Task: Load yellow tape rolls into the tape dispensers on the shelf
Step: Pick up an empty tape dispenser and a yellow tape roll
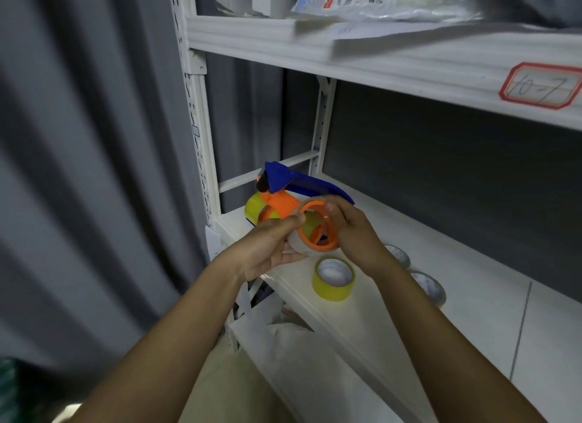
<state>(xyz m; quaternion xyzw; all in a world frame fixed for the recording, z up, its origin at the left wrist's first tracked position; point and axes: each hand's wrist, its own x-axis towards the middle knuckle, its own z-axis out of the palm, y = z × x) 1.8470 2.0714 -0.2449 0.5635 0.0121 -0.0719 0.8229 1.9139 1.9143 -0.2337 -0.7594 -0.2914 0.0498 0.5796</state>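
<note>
A blue and orange tape dispenser (281, 179) is held just above the left end of the white shelf (472, 274). Its orange hub (316, 207) faces me, with a pale tape roll (296, 247) around it. My left hand (267, 252) pinches the roll's left edge with thumb and fingertips. Opposite it, my right hand (352, 230) grips the roll and hub from the right. A yellow tape roll (253, 209) shows behind the dispenser at the left. Another yellow tape roll (333, 281) lies flat on the shelf below my hands.
Two greyish rolls (399, 255) (429, 286) lie on the shelf to the right, partly hidden by my right forearm. The upper shelf (378, 60) carries plastic bags and a red-framed label (540, 85). Grey curtain (78, 170) hangs at left. White bags (299, 353) sit below the shelf.
</note>
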